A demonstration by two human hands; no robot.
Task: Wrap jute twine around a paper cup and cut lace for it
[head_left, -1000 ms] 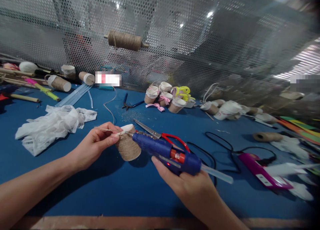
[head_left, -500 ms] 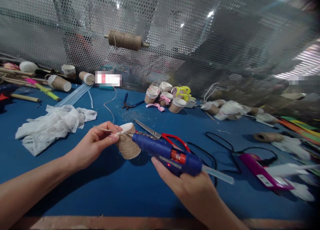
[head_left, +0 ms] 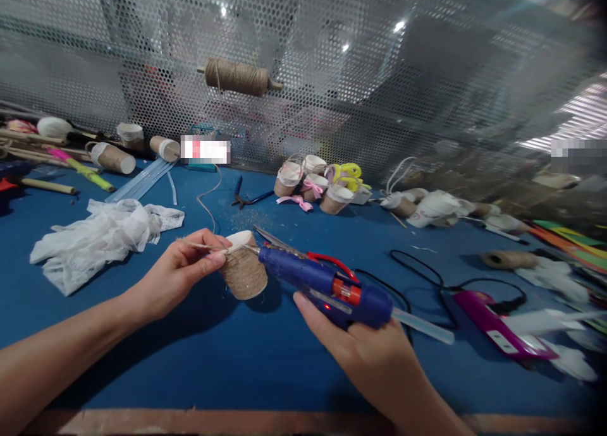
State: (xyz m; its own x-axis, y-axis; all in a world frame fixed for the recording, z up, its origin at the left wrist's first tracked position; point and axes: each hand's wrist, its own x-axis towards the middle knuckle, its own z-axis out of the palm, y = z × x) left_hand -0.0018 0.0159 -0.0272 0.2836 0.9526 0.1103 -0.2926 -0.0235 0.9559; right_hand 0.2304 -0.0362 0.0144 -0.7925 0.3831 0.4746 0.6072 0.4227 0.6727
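My left hand [head_left: 192, 265] is closed at the rim of a small white paper cup [head_left: 245, 275] wrapped in brown twine. A length of twine [head_left: 193, 244] runs between its fingertips along the rim. The cup leans, its opening facing up and away; fingers hide part of the rim. In my right hand [head_left: 365, 354] is a blue hot glue gun [head_left: 303, 277], its red light lit and a clear glue stick [head_left: 424, 325] poking out of the back. The gun's metal nozzle points at the cup's upper side, close to the rim. Red-handled scissors [head_left: 332, 262] lie partly hidden behind the gun.
White lace fabric [head_left: 109, 237] lies left. Dark pliers [head_left: 249, 199] and small decorated cups [head_left: 336, 199] are farther back. A twine spool [head_left: 236, 77] hangs on the perforated metal screen. At right, a purple power strip [head_left: 497, 325] and black cable [head_left: 441, 284] lie on the blue table.
The glue gun has moved a little to the right along the cup's rim, covering more of the scissors. My left hand keeps its hold, with the cup shifted very slightly.
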